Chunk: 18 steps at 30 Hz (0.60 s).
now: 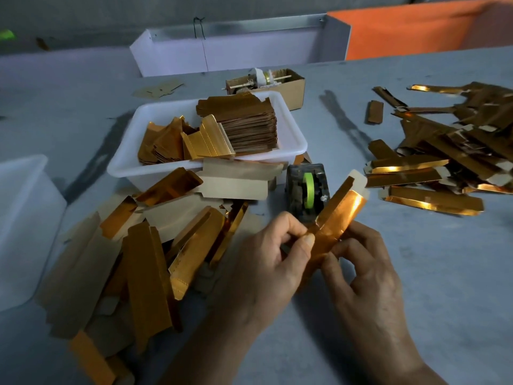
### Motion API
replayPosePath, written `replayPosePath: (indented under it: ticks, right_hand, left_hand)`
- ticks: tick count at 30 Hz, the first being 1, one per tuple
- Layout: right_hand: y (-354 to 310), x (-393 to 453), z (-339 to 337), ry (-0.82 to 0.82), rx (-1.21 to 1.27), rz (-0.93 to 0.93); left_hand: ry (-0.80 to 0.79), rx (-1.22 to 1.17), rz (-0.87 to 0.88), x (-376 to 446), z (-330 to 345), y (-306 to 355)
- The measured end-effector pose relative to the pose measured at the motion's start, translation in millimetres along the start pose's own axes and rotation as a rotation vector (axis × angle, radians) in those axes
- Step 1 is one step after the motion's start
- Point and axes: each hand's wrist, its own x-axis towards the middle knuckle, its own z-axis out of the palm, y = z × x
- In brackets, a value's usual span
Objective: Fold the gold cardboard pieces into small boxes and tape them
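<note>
Above the tabletop [416, 273] | gold cardboard piece [337, 218] is pinched at its lower end between left hand [266, 262] and right hand [369, 276] | tape dispenser [306, 191] is seen just behind

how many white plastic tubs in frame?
2. One white tub sits mid-table behind the tape dispenser, holding stacked gold pieces. The other is at the left edge, partly cut off. More could lie out of frame.

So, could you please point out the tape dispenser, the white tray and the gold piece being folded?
tape dispenser [307, 190]: head view, on its green tape roll.
white tray [294, 134]: head view, on its right rim.
gold piece [337, 215]: head view, on its shiny upper face.
</note>
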Motion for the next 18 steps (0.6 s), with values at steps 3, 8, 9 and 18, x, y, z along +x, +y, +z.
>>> replayPosePath:
  ticks: [3, 8, 9, 18]
  right_hand:
    - [1, 3, 4, 0.039, -0.06, -0.041]
    - [13, 16, -16, -0.046, 0.083, 0.165]
    - [15, 16, -23, -0.074, 0.138, 0.205]
    - [-36, 20, -71, -0.292, 0.506, 0.124]
  left_hand:
    - [0.004, 0.01, -0.007, 2, 1, -2]
    - [0.02, -0.079, -0.1, 3, 1, 3]
    - [0.018, -0.099, -0.126, 4, 1, 6]
    - [0.08, -0.447, -0.363, -8, -13, 28]
